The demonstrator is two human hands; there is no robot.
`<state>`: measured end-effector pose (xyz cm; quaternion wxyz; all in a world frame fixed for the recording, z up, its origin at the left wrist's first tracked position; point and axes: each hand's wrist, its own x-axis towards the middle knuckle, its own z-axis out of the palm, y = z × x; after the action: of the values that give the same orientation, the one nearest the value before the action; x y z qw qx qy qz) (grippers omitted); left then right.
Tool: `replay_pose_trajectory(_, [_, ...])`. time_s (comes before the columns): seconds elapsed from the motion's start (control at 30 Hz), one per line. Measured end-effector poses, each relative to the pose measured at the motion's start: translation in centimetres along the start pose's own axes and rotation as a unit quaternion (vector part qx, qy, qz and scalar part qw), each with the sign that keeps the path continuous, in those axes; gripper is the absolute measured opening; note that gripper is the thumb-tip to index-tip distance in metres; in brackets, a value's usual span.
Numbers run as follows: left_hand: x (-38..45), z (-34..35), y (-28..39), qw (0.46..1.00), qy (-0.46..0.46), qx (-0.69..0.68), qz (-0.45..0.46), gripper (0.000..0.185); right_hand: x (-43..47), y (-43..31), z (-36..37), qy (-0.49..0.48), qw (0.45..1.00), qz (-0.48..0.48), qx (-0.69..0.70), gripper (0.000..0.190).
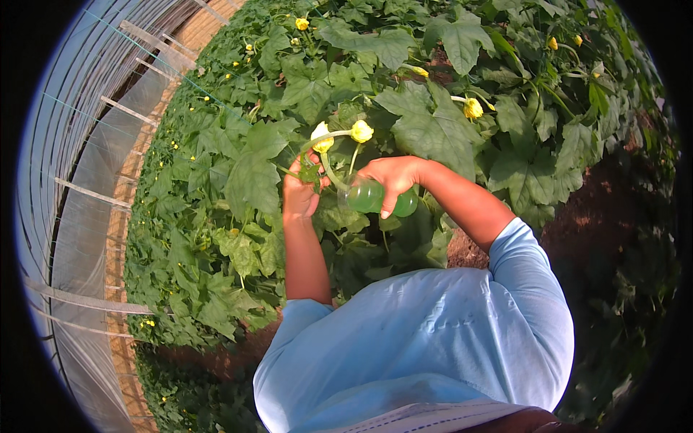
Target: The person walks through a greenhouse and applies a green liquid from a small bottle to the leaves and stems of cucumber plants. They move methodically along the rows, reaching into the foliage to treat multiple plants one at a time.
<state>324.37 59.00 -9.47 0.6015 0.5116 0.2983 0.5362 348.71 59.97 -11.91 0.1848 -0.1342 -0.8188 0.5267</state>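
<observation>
My right hand is wrapped around a clear plastic bottle lying tilted, with green liquid inside. A thin young gourd with a yellow flower at its upper end reaches down to the bottle's wide mouth. Just left of it, my left hand has its fingers closed around the vine, partly behind a small leaf. Above both hands arches a second slender gourd, tipped with another yellow flower.
Dense broad-leaved vines surround my hands, with more yellow flowers among them. Green strings run through the foliage. Plastic greenhouse sheeting and pale supports line the left side. Bare soil shows beneath my right arm.
</observation>
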Motion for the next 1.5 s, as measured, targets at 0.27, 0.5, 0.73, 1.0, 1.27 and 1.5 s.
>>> replay_pose_trajectory(0.27, [0.0, -0.2, -0.1, 0.998, -0.055, -0.007, 0.008, 0.089, 0.4, 2.4, 0.5, 0.016, 0.997, -0.059, 0.043, 0.065])
replay_pose_trajectory(0.5, [-0.2, -0.1, 0.2, 0.997, -0.065, 0.023, 0.021, 0.094, 0.2, 1.6, 1.0, 0.037, 0.995, -0.093, 0.021, 0.079])
replay_pose_trajectory(0.73, [-0.6, 0.5, 0.4, 0.998, -0.034, 0.012, 0.056, 0.09, -0.3, -2.0, 2.9, 0.136, 0.987, -0.086, 0.025, 0.083])
replay_pose_trajectory(1.0, [-0.2, 1.0, -0.1, 0.994, -0.096, 0.006, 0.044, 0.091, 0.9, -2.7, 3.5, 0.167, 0.957, -0.049, 0.23, 0.08])
replay_pose_trajectory(1.27, [0.1, -1.6, -0.6, 0.999, -0.042, 0.006, -0.013, 0.096, 0.7, -1.6, 3.4, 0.139, 0.968, -0.043, 0.204, 0.076])
replay_pose_trajectory(1.5, [-0.1, -1.6, -0.3, 0.999, -0.014, -0.032, -0.027, 0.092, 0.6, -1.1, 2.8, 0.119, 0.978, -0.03, 0.169, 0.074])
